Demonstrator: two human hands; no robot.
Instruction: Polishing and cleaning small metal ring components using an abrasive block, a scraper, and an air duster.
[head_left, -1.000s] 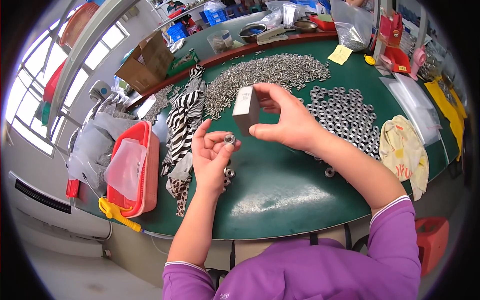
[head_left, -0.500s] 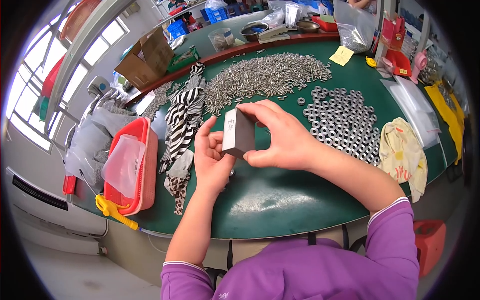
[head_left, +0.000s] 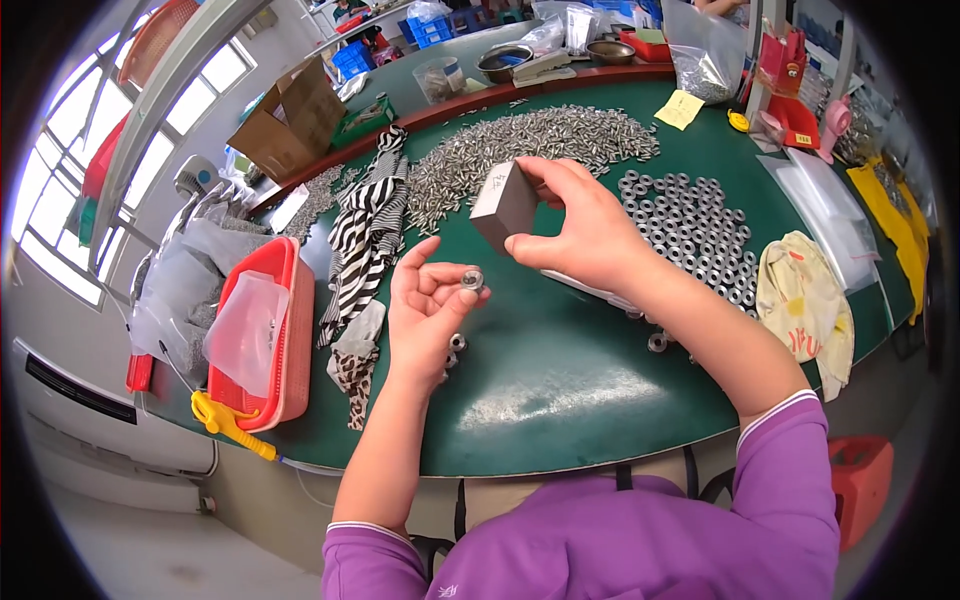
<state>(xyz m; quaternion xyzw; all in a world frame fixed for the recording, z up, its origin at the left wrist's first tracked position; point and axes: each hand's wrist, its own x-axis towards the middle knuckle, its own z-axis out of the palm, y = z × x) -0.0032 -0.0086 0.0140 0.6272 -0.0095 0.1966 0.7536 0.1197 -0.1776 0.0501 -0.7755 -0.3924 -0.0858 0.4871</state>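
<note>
Left hand [head_left: 425, 305] pinches a metal ring [head_left: 472, 280] over the green surface [head_left: 545, 345], fingers nearly together; right hand [head_left: 590, 230], fingers spread wide, clamps a grey rectangular block [head_left: 504, 206] at the ring's 1 o'clock, not touching. Good handling: ring face uncovered, fingertips clear, block grip steady.

- Centre: I see a smooth, matt, metal-looking block [head_left: 506, 206] and a shiny metal ring [head_left: 472, 281].
- Twelve o'clock: bright metal pins [head_left: 535, 145].
- Nine o'clock: plastic basket [head_left: 293, 350].
- Ten o'clock: striped cloth [head_left: 368, 222].
- Five o'clock: smooth tabletop [head_left: 560, 400], glossy on my feed.
</note>
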